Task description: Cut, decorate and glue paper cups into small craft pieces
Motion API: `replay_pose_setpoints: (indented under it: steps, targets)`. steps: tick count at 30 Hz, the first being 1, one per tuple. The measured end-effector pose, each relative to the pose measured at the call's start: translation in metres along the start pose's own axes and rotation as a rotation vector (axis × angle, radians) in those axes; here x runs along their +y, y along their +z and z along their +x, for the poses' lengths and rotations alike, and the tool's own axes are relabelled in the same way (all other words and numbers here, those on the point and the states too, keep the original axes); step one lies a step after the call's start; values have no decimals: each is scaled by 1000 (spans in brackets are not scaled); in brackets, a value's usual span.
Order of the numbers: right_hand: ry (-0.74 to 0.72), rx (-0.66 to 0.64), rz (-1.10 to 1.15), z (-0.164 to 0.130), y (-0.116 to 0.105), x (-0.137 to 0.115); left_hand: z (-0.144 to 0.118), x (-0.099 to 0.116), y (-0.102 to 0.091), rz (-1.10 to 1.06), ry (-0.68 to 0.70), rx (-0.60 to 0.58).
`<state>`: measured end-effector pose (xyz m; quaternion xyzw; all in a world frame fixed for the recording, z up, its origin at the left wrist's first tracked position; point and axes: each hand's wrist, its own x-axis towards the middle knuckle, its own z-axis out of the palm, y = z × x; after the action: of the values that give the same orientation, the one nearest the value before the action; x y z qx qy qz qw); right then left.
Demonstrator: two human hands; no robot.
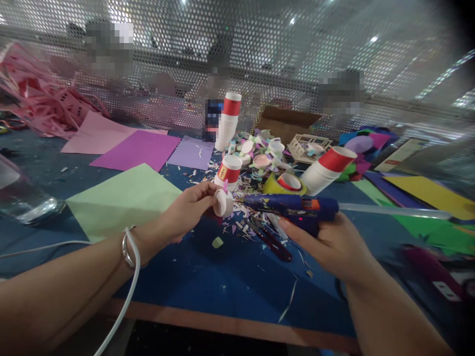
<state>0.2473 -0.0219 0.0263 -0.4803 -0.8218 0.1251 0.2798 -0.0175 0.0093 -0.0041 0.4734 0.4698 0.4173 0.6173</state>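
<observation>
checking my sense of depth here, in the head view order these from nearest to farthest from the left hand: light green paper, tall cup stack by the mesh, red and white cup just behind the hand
From the left hand:
1. red and white cup, just behind the fingers, a little right.
2. light green paper, flat on the table to its left, close by the wrist.
3. tall cup stack, far back by the mesh wall.

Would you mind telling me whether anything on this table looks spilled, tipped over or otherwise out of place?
Yes. A stack of paper cups lies tipped on its side, right of centre, while another stack stands upright. Paper scraps are strewn over the blue table around the right hand and its glue gun.
</observation>
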Motion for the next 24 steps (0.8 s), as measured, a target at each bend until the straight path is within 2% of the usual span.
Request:
replay_pose_setpoints:
  steps: [12,24]
  targets:
    - [-49,18,-7,3,0,-3,2,-4,-4,67,37,-52]
    - [-41,18,-50,4,-2,-4,1,-5,-3,28,66,-18]
